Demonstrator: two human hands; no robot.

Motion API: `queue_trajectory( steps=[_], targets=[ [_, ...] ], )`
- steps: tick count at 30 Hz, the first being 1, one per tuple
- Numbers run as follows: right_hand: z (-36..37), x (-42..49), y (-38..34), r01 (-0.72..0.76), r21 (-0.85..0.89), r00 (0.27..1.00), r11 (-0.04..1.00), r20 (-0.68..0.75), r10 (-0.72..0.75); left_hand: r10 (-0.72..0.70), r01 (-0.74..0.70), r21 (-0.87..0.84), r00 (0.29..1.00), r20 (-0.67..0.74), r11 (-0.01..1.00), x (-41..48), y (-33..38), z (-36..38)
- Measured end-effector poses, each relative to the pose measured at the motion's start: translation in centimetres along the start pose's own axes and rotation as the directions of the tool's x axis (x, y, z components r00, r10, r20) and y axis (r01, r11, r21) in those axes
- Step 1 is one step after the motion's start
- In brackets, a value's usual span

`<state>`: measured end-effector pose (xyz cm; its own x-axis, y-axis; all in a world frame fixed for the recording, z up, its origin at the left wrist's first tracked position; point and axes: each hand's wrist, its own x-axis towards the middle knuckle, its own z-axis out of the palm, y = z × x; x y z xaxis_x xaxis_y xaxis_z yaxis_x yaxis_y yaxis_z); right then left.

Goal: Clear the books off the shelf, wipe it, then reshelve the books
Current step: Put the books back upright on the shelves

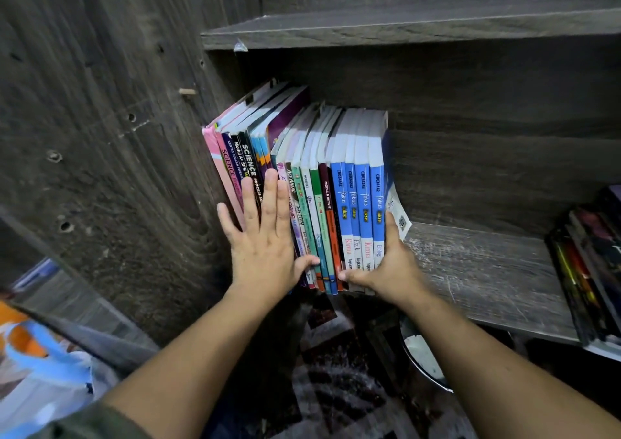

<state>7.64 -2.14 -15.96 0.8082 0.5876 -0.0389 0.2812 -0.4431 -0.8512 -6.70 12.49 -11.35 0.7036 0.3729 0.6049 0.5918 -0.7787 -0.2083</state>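
- A row of books stood spine-out on the dark wooden shelf, with its left end tilted towards the side panel.
- The left hand lay flat on the spines near the row's left end, fingers straight.
- The right hand gripped the blue Fokus books at the row's right end, its thumb across their lower spines.
- A separate stack of books sat at the shelf's right edge.

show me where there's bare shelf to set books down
Bare shelf board lies between the blue books and the dark stack at the right. Crowded at the left: the row packed against the side panel, left hand and right hand on it.
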Motion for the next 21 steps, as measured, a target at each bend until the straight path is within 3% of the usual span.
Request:
queue_trajectory(
  steps=[6, 14, 19, 21],
  targets=[
    [0.8, -1.2, -1.0, 0.024, 0.001, 0.994, 1.0, -0.102, -0.023, -0.015, 0.007, -0.104, 0.997, -0.08, 0.995, 1.0, -0.9, -0.9],
    [-0.6, -0.2, -0.1, 0.059, -0.071, 0.998, 0.996, -0.011, -0.06, -0.145, 0.147, -0.134, 0.989, 0.024, 0.98, 1.5, 1.9, -2.4],
    [-2.3, -0.4, -2.3, 0.241, -0.07, 0.969, 0.968, -0.033, -0.243, 0.06, -0.07, -0.186, 0.997, -0.057, 0.98, 3.4, 1.3, -5.0],
    [-3.3, -0.2, -4.0, 0.34, -0.07, 0.937, 0.938, -0.054, -0.344, 0.062, -0.072, -0.198, 0.997, -0.055, 0.978, 4.6, 1.4, -6.2]
  ],
)
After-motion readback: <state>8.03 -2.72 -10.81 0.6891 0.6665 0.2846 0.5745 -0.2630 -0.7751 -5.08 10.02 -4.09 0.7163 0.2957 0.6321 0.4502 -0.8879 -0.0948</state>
